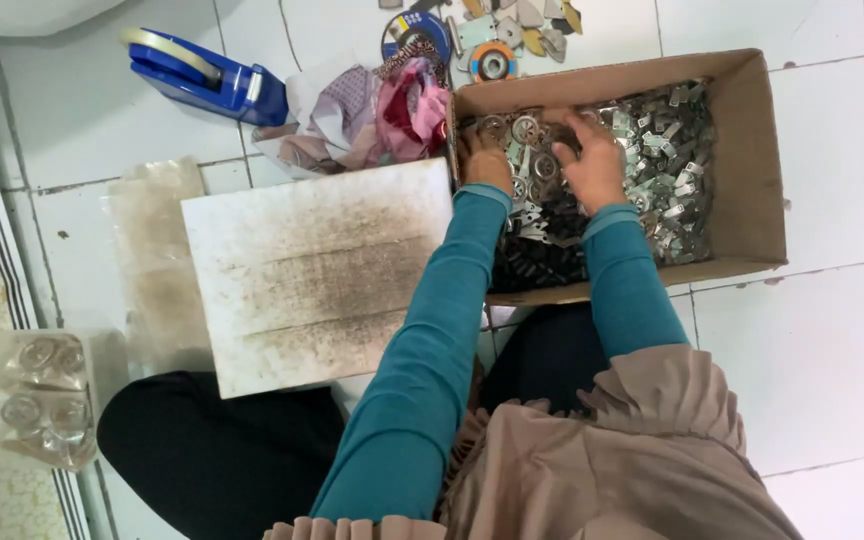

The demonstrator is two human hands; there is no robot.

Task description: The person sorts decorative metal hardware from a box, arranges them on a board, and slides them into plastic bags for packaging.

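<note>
Both hands, left hand (pixel 487 165) and right hand (pixel 592 165), dig curled into metal parts (pixel 667 150) inside the cardboard box (pixel 752 200), gathering; next needs lifting a handful.

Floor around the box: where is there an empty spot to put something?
Bare tiles lie right of the cardboard box, and between the tape dispenser and the white board. The box is crowded with metal parts and both hands.

A white tiled floor (pixel 822 340) carries everything. On it sit an open cardboard box (pixel 752 160) of small metal parts, a stained white board (pixel 312 270) just beside it, a blue tape dispenser (pixel 202 75), crumpled cloth scraps (pixel 372 115), a tape roll (pixel 493 62) and clear plastic pieces (pixel 47 400).
</note>
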